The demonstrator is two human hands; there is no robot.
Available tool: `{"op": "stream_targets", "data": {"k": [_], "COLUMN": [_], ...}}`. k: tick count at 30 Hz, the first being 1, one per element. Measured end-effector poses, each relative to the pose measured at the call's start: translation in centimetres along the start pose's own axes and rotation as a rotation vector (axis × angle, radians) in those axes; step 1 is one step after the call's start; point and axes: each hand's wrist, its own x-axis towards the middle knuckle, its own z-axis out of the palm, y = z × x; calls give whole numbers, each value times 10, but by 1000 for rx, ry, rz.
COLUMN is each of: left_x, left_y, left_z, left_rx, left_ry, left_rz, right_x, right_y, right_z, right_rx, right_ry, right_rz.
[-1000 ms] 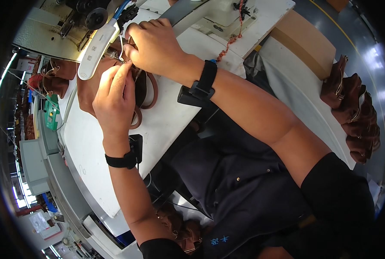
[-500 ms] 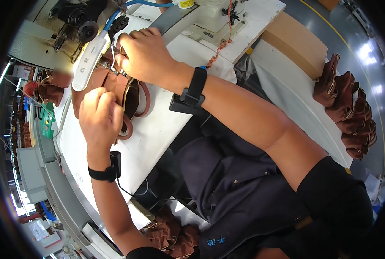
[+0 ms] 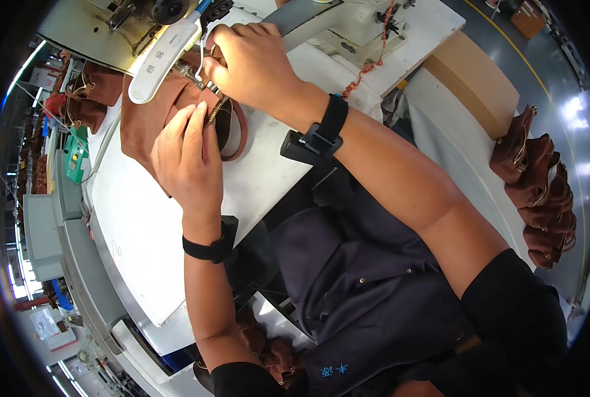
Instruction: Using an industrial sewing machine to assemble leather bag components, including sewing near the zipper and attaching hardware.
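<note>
"Head view: where's the bag [image 3: 141,122]?"
"Ten o'clock, under your left hand [image 3: 188,164], fingers close-set; whether it or your curled right hand [image 3: 255,69] grips, I can't tell."
"Step?"
"Seemingly guiding its zipper [image 3: 216,113]; next likely needs steady alignment."

A flat white tabletop [image 3: 262,177] gives passage right of the person's left hand [image 3: 190,155]; a long white plastic housing [image 3: 163,63] and cream metal machine head [image 3: 77,33] block its far side.

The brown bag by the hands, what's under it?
White tabletop shows beside the brown bag. What's directly underneath is covered by the bag, so that can't be seen.
</note>
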Motion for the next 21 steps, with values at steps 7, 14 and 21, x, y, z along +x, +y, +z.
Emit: {"op": "stream_targets", "data": {"k": [7, 14, 21], "left_x": [10, 6, -1], "left_y": [13, 14, 17], "left_z": [14, 10, 4], "left_rx": [-85, -111, -420], "left_ry": [113, 168, 225], "left_rz": [-78, -85, -389], "right_x": [1, 1, -1], "right_y": [2, 1, 1], "right_z": [-2, -2, -1], "right_rx": [-33, -41, -13], "right_ry": [20, -25, -14], "right_rz": [-34, -48, -31]}}
